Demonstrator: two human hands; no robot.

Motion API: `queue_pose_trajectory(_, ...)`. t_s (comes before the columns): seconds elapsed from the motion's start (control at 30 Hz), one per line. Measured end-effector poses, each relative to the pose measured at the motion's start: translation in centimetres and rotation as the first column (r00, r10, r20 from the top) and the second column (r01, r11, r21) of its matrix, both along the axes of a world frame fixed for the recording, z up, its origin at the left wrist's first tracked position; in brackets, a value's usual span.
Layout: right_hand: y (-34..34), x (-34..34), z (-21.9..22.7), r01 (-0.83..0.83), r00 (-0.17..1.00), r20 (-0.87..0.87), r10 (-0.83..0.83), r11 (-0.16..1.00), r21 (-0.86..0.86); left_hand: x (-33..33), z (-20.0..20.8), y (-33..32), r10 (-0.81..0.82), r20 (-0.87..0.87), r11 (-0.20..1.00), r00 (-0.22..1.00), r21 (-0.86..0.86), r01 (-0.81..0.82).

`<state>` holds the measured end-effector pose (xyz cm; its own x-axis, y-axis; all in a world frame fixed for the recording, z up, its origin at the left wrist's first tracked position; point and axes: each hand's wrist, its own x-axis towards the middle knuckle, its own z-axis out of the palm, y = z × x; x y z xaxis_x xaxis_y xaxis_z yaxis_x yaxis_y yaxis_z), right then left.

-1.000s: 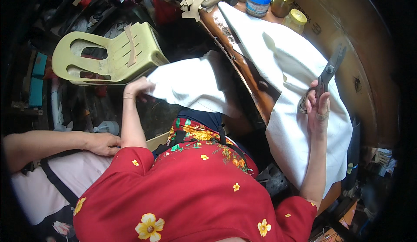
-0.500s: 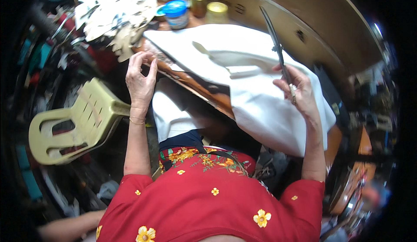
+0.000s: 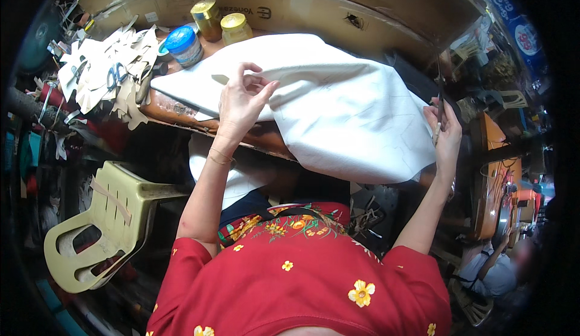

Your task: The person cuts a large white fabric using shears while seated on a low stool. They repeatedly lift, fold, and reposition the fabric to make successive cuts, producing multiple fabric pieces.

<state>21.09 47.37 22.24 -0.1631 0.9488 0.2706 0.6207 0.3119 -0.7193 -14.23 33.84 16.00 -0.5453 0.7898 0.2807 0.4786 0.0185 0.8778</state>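
A large white sheet (image 3: pixel 344 112), cloth or leather with faint lines drawn on it, drapes over the brown worktable (image 3: pixel 172 109) before me. My left hand (image 3: pixel 241 100) is above the sheet's near left part, fingers loosely curled and thumb apart, with nothing seen in it. At the sheet's right end, my right hand (image 3: pixel 446 128) grips dark long-bladed scissors (image 3: pixel 440 88), seen edge-on and pointing away from me. Another white piece (image 3: pixel 238 185) hangs below the table edge near my lap.
A pile of pale scraps (image 3: pixel 90 64) with blue-handled scissors (image 3: pixel 115 75) lies at the far left. Beside it stand a blue-lidded jar (image 3: pixel 184 49), a gold tin (image 3: pixel 207 25) and a yellow-lidded jar (image 3: pixel 236 29). Cardboard (image 3: pixel 302 4) walls the back. A plastic chair (image 3: pixel 115 215) is left; a person (image 3: pixel 495 266) sits right.
My left hand has moved from the table's left edge rightward over the sheet. My right hand with the scissors has moved to the right, off the sheet's middle. The view has turned.
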Motion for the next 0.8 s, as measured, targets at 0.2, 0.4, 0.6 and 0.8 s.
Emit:
queue_pose_trajectory(0.2, -0.3, 0.4, -1.4, 0.037, 0.994, 0.103, -0.039, 0.999, 0.014, 0.2, 0.2, -0.8, 0.238, -0.495, 0.962, 0.836, -0.001, -0.274)
queue_pose_trajectory(0.4, -0.3, 0.4, -2.8, 0.039, 0.996, 0.084, -0.042, 0.999, 0.039, -0.7, 0.8, 0.8, 0.187, -0.369, 0.958, 0.911, -0.139, -0.253)
queue_pose_trajectory(0.6, -0.4, 2.7, -3.1, 0.158, 0.973, 0.154, -0.171, 0.983, 0.092, -0.4, 1.2, 0.0, 0.158, -0.37, 0.948, 0.915, -0.202, -0.246)
queue_pose_trajectory(0.8, -0.9, 2.8, -3.6, 0.103, 0.993, 0.048, -0.104, 0.994, 0.028, 1.6, -0.9, -0.1, 0.128, -0.337, 0.985, 0.933, -0.063, -0.158)
